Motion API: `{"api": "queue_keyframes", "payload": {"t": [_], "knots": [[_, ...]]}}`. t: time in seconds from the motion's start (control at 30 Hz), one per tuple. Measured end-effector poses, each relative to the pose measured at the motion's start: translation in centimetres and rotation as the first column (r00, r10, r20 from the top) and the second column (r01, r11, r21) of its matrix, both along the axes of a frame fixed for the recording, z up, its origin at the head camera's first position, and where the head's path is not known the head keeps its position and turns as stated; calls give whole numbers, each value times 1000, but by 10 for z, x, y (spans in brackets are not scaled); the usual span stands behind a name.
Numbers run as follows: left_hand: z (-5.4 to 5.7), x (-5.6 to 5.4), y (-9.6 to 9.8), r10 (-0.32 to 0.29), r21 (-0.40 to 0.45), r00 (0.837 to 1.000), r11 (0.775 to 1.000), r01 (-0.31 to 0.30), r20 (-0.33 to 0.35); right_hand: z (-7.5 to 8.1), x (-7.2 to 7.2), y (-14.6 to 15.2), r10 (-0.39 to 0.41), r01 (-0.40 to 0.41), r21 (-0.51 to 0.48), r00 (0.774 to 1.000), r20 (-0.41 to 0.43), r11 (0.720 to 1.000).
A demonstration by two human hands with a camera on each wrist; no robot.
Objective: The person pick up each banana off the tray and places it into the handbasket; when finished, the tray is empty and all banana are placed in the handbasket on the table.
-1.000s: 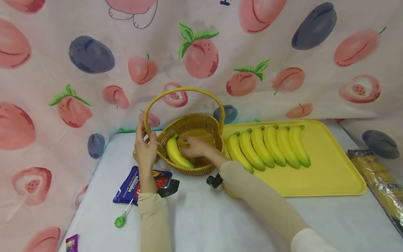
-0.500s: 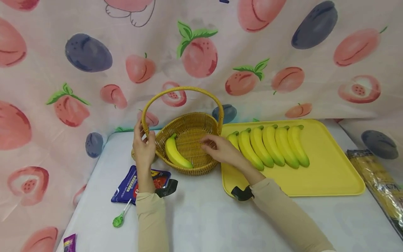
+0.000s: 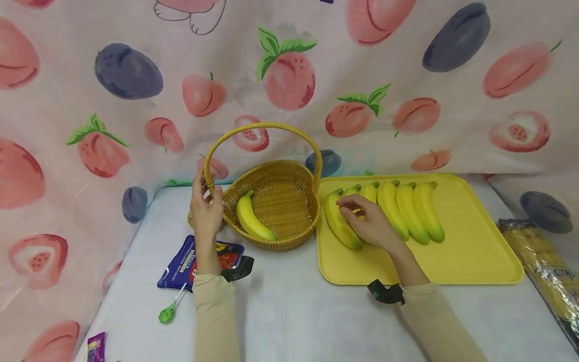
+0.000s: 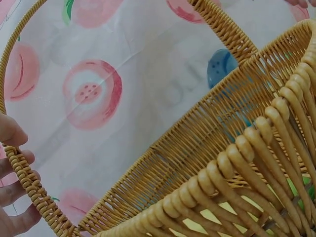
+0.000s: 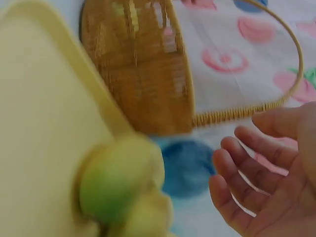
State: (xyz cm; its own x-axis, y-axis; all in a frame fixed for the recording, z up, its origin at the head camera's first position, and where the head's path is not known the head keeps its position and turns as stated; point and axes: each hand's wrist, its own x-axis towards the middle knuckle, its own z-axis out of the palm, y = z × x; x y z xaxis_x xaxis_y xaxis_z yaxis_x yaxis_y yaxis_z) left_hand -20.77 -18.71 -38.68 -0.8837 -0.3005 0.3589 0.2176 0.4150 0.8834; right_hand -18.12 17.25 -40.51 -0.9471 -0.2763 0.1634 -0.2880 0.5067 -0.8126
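A brown wicker basket with a tall arched handle stands near the back cloth. One yellow banana lies inside, against its left wall. My left hand holds the lower left end of the handle; in the left wrist view the thumb and fingers lie around the woven handle. Over the yellow tray hovers my right hand, fingers loosely curved, nothing in them. Below it a row of several bananas lies side by side, a few partly hidden by the hand.
A blue food pouch lies under my left forearm, with a green lollipop in front of it. A small purple packet sits at the lower left. Right of the tray is a clear bag of yellow food. Fruit-print cloth hangs behind.
My right hand has come out of the basket and moved right to above the bananas on the tray, leaving one banana in the basket. The left hand stays at the handle.
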Motion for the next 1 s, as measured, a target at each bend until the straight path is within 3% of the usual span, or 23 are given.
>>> {"api": "queue_keyframes", "payload": {"t": [0.27, 0.5, 0.6, 0.8, 1.0], "knots": [[-1, 0, -3, -33, -31, 999, 999, 34, 25, -2, 0, 42, -139, 144, 66, 987, -80, 987], [-2, 1, -3, -25, -35, 999, 999, 26, 30, -5, -4, 85, -281, 293, 94, 952, -124, 952], [-2, 1, -3, -28, -31, 999, 999, 28, 21, -6, -3, 101, -337, 347, 99, 935, -111, 932], [-3, 4, -1, -39, -19, 997, 999, 41, 64, -14, 0, 130, -410, 411, 147, 911, -39, 900], [-1, 3, -3, -33, -45, 999, 998, 35, 43, -19, 2, 146, -464, 462, 152, 886, -26, 874]]}}
